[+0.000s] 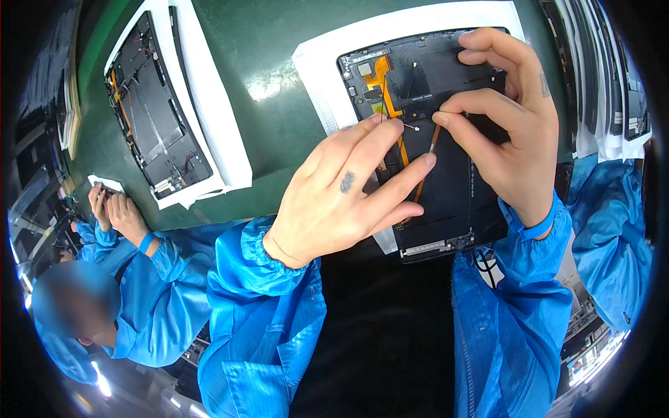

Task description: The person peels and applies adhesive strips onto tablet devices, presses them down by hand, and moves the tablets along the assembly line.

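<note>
In front of me a black tablet housing (453, 188) lies on white sheet material (317, 70). My right hand (512, 115) pinches a thin orange-brown flex strip (436, 136) between thumb and index finger, its other fingers bent over the housing's far right side. My left hand (352, 184) reaches across the housing's left side with fingers spread; one fingertip is at the strip just below the pinch. Beyond those fingertips an orange flex cable (382, 73) runs along the housing. A small white connector (417, 128) on a thin wire sits between my hands. My left fingers hide part of the cable.
A second black housing (143, 104) lies on white sheets to the left on the green table (261, 139). A co-worker's hands (118, 212) hold a small object at the table's left edge. Stacked white-edged panels (592, 76) and a blue sleeve (613, 230) are at right.
</note>
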### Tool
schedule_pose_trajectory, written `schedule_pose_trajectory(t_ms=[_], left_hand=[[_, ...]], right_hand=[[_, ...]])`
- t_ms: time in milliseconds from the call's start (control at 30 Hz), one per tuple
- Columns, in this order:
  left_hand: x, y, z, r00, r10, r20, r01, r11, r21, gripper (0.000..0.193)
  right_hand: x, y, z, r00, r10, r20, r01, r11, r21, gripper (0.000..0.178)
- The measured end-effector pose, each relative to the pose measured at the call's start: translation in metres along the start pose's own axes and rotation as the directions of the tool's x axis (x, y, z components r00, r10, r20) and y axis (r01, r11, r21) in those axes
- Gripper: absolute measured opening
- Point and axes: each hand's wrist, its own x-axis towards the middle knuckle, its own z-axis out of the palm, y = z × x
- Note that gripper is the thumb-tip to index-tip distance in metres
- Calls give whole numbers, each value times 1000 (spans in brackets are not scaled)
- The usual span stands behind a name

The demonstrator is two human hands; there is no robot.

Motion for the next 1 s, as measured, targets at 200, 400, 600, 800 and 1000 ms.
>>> schedule_pose_trajectory(t_ms=[200, 400, 600, 800, 1000], left_hand=[[5, 3, 1, 1000, -20, 12, 19, 997, 72, 56], [5, 4, 0, 999, -30, 10, 29, 997, 78, 57], [7, 5, 2, 998, -62, 12, 61, 993, 97, 61], [13, 17, 6, 992, -121, -35, 125, 979, 160, 60], [19, 27, 4, 990, -141, -16, 140, 958, 251, 62]], right_hand=[[0, 1, 1, 1000, 9, -9, -9, 1000, 22, 13], [1, 2, 2, 1000, 17, 0, -17, 999, 34, 12], [3, 4, 5, 1000, 6, -5, -5, 1000, 20, 12], [5, 4, 4, 1000, -11, -17, 11, 1000, 28, 11], [-3, 1, -6, 995, 11, -95, 8, 982, 191, 18]])
